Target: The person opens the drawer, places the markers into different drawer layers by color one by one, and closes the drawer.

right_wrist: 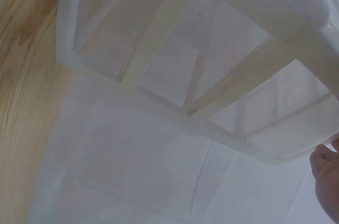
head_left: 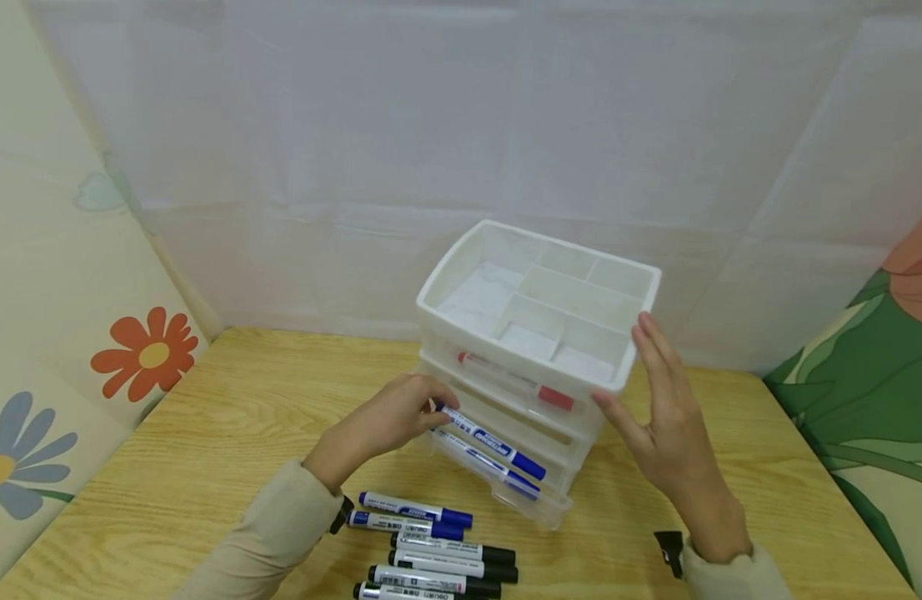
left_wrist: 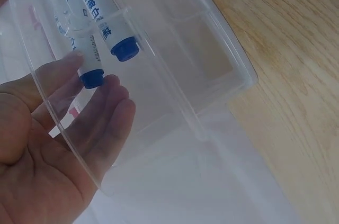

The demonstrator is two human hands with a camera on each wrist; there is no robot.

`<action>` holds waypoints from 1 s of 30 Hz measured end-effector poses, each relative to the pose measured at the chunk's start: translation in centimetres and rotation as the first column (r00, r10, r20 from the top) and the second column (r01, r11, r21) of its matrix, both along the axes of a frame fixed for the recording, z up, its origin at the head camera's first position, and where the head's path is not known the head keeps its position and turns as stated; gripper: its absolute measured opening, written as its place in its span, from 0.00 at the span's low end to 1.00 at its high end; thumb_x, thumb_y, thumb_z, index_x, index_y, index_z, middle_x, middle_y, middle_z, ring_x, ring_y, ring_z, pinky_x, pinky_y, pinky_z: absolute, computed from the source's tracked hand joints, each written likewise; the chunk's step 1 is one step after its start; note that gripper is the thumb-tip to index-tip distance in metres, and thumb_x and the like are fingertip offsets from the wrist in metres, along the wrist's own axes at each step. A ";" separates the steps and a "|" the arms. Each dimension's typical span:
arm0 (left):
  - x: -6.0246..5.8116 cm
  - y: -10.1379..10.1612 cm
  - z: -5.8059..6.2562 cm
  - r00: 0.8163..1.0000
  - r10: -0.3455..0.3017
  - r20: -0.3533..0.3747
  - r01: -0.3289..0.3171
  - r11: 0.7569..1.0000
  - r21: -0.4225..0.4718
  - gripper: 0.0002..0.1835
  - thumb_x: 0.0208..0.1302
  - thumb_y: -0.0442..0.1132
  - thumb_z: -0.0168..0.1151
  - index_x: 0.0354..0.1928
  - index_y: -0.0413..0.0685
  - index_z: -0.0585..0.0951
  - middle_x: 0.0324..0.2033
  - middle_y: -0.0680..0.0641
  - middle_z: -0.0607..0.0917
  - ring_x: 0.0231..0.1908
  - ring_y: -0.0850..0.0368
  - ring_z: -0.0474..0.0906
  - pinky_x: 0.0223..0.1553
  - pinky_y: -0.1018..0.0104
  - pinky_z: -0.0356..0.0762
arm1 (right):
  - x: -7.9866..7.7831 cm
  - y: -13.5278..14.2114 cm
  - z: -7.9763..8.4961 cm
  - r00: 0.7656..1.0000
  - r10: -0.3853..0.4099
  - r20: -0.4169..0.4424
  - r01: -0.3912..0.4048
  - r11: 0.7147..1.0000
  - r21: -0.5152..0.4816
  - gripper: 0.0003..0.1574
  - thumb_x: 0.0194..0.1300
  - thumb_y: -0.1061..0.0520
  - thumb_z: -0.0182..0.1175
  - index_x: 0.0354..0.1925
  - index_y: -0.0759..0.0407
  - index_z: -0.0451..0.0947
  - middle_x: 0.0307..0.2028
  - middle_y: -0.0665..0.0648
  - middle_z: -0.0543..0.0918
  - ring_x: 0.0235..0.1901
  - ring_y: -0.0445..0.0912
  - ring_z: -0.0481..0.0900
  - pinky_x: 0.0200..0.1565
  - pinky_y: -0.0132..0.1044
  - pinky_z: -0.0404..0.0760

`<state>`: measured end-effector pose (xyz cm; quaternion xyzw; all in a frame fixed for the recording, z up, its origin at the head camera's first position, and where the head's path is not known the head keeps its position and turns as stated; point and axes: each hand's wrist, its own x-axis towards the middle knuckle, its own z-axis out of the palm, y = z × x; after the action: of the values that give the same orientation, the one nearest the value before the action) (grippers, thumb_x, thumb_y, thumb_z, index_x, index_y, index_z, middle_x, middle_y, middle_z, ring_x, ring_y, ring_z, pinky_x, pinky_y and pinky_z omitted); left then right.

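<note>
Red marker [head_left: 515, 381] and a blue marker [head_left: 491, 464] were stashed, left hand [head_left: 393, 417] pinched a second blue marker [head_left: 493, 440], spread right hand [head_left: 667, 425] touched the box [head_left: 528, 361]; six pens [head_left: 438, 563] just sat on the worktop [head_left: 243, 417].

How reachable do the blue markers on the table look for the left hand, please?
Probably yes: the loose blue markers lie in the open, but the left hand may need to release the marker it pinches.
</note>
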<state>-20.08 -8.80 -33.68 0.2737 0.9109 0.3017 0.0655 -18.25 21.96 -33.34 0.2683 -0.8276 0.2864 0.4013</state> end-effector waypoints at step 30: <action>1.1 -0.6 -1.6 0.960 0.074 -0.271 -0.033 0.988 0.154 0.10 0.61 0.36 0.59 0.45 0.50 0.80 0.38 0.54 0.82 0.37 0.66 0.75 0.41 0.71 0.78 | -0.1 0.3 -0.1 1.000 0.001 -0.001 -0.001 1.000 -0.008 0.50 0.60 0.32 0.49 0.66 0.65 0.55 0.69 0.61 0.56 0.68 0.54 0.55 0.70 0.35 0.52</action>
<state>-18.94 -9.37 -35.23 0.2924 0.8934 0.3289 -0.0907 -18.38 22.30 -33.42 0.2671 -0.8261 0.2897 0.4029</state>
